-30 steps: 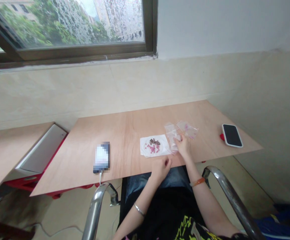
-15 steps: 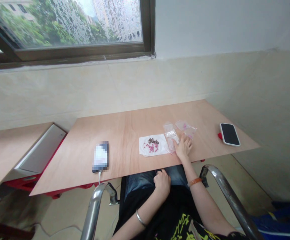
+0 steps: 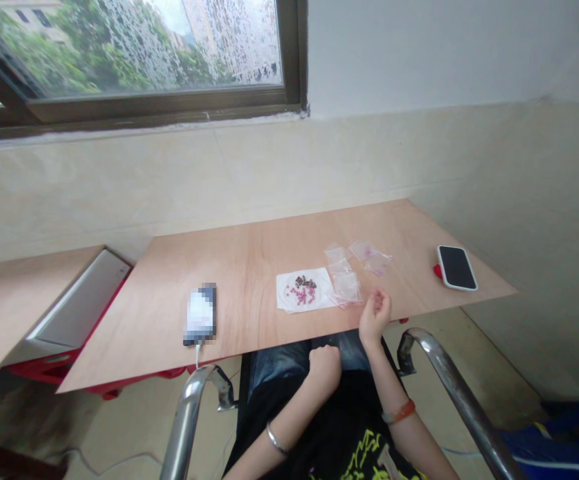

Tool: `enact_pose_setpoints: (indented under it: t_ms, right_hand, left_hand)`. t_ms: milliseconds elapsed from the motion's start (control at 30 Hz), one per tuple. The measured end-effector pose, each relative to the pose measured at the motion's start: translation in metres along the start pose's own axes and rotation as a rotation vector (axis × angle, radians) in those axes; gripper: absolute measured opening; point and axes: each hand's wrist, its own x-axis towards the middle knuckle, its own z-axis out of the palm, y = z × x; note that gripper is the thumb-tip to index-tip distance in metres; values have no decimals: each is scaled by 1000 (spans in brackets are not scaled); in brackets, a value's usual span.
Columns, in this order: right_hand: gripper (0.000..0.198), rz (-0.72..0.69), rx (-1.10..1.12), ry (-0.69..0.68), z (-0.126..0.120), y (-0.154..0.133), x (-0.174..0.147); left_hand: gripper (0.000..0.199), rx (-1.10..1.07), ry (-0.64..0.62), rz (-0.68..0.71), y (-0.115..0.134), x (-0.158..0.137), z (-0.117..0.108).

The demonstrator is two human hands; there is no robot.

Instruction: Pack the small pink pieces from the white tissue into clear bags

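Note:
My right hand (image 3: 375,317) is over the table's front edge, turned partly palm up with its fingers curled in. Whether anything small is inside cannot be made out. Just left of it lie clear plastic bags (image 3: 348,285), and another small bag (image 3: 373,259) with pinkish bits is behind. Low over my lap, my left hand (image 3: 325,369) is closed into a fist, its fingertips hidden. On a white paper sheet (image 3: 323,301) beside the bags lie pink beads (image 3: 303,295) and several dark brown pieces (image 3: 306,282).
A phone with a white cable (image 3: 200,317) lies on the wooden table (image 3: 239,267) at left. Another phone (image 3: 457,268) is propped on something red at right. Metal chair armrests (image 3: 187,420) flank my lap. A window (image 3: 169,53) is above the wall tiles.
My right hand has left the plastic bags, drawn back to the table's front edge and turned over, with its fingers curling in. My left hand stays over my lap, its fingers tucked further under.

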Motion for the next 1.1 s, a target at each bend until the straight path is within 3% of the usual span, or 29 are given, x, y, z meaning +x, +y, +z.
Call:
enact_pose_setpoints:
  t_ms: [100, 200, 300, 400, 533, 633, 733, 900, 1100]
  right_hand:
    - [34, 103, 137, -92, -7, -14, -1]
    - [26, 214, 291, -298, -11, -38, 3]
    - [31, 298, 429, -509, -11, -66, 4]
    - [35, 364, 514, -668, -10, -93, -3]
    - [32, 485, 560, -916, -6, -120, -19]
    - [33, 556, 578, -932, -2, -129, -27]
    - [35, 620, 607, -938, -1, -134, -28]
    - [39, 699, 678, -979, -5, -142, -22]
    - [26, 731, 654, -953, -6, -140, -16]
  left_hand:
    - [29, -173, 165, 102, -3, -14, -18]
    - [30, -635, 264, 284, -14, -20, -43]
    - [27, -1047, 396, 363, -28, -18, -71]
    - [22, -1175, 536, 409, -38, -17, -94]
    - [18, -1317, 587, 444, -40, -20, -110]
    - [13, -1461, 580, 455, -38, -22, -110]
    - [20, -1429, 590, 459, -36, -22, -104]
    - [26, -1069, 710, 486, -38, -20, -93]
    - [28, -932, 853, 461, -41, -18, -90]
